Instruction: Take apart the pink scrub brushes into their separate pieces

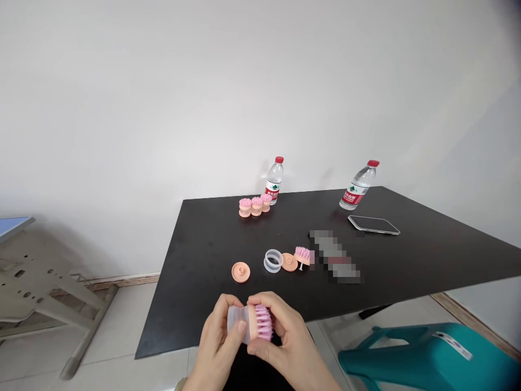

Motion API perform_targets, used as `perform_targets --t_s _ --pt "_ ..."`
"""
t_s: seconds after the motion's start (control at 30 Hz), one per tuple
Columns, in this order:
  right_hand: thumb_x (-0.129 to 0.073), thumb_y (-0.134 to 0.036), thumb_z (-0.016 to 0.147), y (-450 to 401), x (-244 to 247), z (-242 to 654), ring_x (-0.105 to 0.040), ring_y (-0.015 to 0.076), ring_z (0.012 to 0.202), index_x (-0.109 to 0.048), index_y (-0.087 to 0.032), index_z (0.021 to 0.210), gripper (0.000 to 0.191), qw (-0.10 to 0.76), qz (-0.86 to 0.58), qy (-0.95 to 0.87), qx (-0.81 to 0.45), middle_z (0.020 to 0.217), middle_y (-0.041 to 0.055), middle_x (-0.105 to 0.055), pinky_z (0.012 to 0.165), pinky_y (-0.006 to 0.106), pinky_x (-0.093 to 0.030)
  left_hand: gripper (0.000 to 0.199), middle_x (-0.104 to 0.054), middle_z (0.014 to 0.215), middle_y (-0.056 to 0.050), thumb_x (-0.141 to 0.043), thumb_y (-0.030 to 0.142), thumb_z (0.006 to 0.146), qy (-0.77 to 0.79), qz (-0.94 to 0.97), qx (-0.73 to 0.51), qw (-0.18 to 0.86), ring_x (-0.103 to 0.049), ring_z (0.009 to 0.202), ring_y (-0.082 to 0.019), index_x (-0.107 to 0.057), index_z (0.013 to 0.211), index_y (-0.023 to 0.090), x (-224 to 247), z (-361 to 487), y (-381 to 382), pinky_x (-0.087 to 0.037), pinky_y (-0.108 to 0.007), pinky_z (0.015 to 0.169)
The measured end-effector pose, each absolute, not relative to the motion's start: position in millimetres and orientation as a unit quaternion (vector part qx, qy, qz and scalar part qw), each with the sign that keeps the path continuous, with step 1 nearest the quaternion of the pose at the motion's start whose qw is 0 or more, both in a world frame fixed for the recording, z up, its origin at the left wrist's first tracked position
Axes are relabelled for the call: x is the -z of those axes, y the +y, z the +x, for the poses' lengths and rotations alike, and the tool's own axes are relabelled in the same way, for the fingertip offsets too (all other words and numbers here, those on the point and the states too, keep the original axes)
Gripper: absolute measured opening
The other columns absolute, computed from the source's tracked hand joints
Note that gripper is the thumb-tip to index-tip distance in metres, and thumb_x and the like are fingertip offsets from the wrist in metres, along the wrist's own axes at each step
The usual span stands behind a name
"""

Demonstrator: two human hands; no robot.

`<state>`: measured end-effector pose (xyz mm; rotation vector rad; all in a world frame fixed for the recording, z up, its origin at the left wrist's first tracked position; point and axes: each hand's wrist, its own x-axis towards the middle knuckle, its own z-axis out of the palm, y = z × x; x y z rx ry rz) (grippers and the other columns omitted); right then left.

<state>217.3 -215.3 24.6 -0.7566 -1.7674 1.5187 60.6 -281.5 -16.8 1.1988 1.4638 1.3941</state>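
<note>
Above the table's near edge: my left hand [217, 347] and right hand [280, 342] are together in front of my body, over the corner of the black tabletop [211, 255].

Grip: both hands are closed on one pink-bristled brush [253, 323]. My left fingers and thumb wrap its clear sleeve, and my right fingers curl over the bristles and the peach base.

Direction: the brush's long axis lies almost level, running across my view from left to right. The bristles point toward my right hand, and the sleeve end points toward my left.

Done: at the far edge, three brushes that look fully put together stand side by side in a touching row [255, 206], bristles up. The one in my hands also looks joined, though my fingers hide part of it.

Left lying apart: nearer me, a peach disc [240, 272] lies alone. Further right, a clear ring [273, 260] sits just beside a second peach disc [289, 262], which almost touches a pink bristle head with a thin stem [302, 256].

Rest: a red-capped water bottle [274, 182] stands behind the row, and a second one [358, 184] looks tilted near the far corner. A flat dark glass panel [373, 225] lies near it. A pixelated object [334, 255] can't be made out. A teal plastic stool [423, 347] sits to my lower right.
</note>
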Motion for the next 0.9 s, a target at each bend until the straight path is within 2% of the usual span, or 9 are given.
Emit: perform_targets --t_s 0.1,0.23,0.33,0.43,0.53,0.63,0.7,0.83,0.9 --pt "-0.081 -0.022 0.072 -215 -23 217 -0.065 0.0219 0.094 -0.068 -0.026 0.105 0.036 0.355 -0.304 -0.706 -0.532 0.105 0.0033 -0.066 0.083 0.031 -0.056 0.041 -0.048 0.069 0.002 -0.047 0.062 0.094 0.576 0.452 -0.546 0.407 -0.042 0.060 -0.014 -0.054 0.092 0.022 10 59 -279 -0.036 -0.024 0.054" --pt "-0.077 -0.019 0.074 -213 -21 221 -0.063 0.0258 0.111 -0.066 -0.028 0.114 0.042 0.380 -0.313 -0.703 -0.513 0.120 0.0060 -0.065 0.092 0.034 -0.055 0.047 -0.042 0.066 0.003 -0.046 0.066 0.093 0.541 0.375 -0.599 0.456 -0.036 0.057 -0.012 -0.053 0.086 0.020 3 54 -276 -0.029 -0.022 0.049" --pt "-0.076 -0.023 0.077 -210 -19 223 -0.062 0.0266 0.115 -0.065 -0.028 0.116 0.041 0.393 -0.311 -0.682 -0.533 0.124 0.0077 -0.063 0.090 0.034 -0.057 0.041 -0.050 0.075 0.000 -0.061 0.060 0.088 0.474 0.352 -0.642 0.488 -0.044 0.067 -0.013 -0.057 0.092 0.020 0 48 -275 -0.038 -0.022 0.058" --pt "-0.078 -0.031 0.076 -209 -18 224 -0.064 0.0262 0.113 -0.064 -0.027 0.114 0.040 0.426 -0.330 -0.628 -0.561 0.121 0.0076 -0.064 0.090 0.033 -0.058 0.038 -0.058 0.089 -0.002 -0.080 0.046 0.077 0.430 0.365 -0.656 0.502 -0.053 0.083 -0.015 -0.059 0.097 0.021 -1 40 -275 -0.045 -0.023 0.073" --pt "-0.081 -0.036 0.074 -209 -17 225 -0.066 0.0249 0.108 -0.064 -0.027 0.113 0.043 0.442 -0.359 -0.581 -0.582 0.120 0.0070 -0.065 0.087 0.032 -0.059 0.047 -0.061 0.102 -0.004 -0.087 0.033 0.070 0.464 0.382 -0.658 0.454 -0.058 0.093 -0.018 -0.060 0.107 0.023 -1 27 -274 -0.048 -0.027 0.084" --pt "-0.081 -0.035 0.074 -209 -15 223 -0.067 0.0237 0.104 -0.064 -0.026 0.112 0.043 0.442 -0.364 -0.569 -0.590 0.119 0.0068 -0.066 0.083 0.031 -0.058 0.044 -0.062 0.109 -0.007 -0.080 0.027 0.074 0.540 0.424 -0.616 0.388 -0.060 0.104 -0.024 -0.059 0.113 0.022 -1 15 -272 -0.048 -0.034 0.094" --pt "-0.081 -0.033 0.073 -208 -13 221 -0.066 0.0238 0.104 -0.065 -0.025 0.111 0.043 0.445 -0.361 -0.571 -0.588 0.117 0.0068 -0.066 0.085 0.031 -0.058 0.035 -0.063 0.110 -0.008 -0.069 0.023 0.080 0.588 0.463 -0.562 0.352 -0.061 0.106 -0.025 -0.060 0.113 0.022 -3 8 -270 -0.048 -0.037 0.096" --pt "-0.080 -0.029 0.072 -206 -8 217 -0.065 0.0250 0.107 -0.067 -0.024 0.108 0.039 0.453 -0.364 -0.589 -0.561 0.116 0.0072 -0.066 0.085 0.031 -0.058 0.048 -0.061 0.120 -0.008 -0.057 0.014 0.081 0.643 0.552 -0.470 0.246 -0.060 0.111 -0.027 -0.058 0.126 0.027 -13 -4 -264 -0.048 -0.040 0.097" --pt "-0.078 -0.029 0.073 -206 -5 216 -0.065 0.0254 0.107 -0.067 -0.024 0.108 0.037 0.453 -0.370 -0.605 -0.540 0.116 0.0072 -0.066 0.085 0.031 -0.057 0.046 -0.063 0.118 -0.008 -0.058 0.015 0.080 0.662 0.572 -0.437 0.207 -0.061 0.110 -0.028 -0.061 0.124 0.027 -17 -9 -261 -0.048 -0.040 0.095"
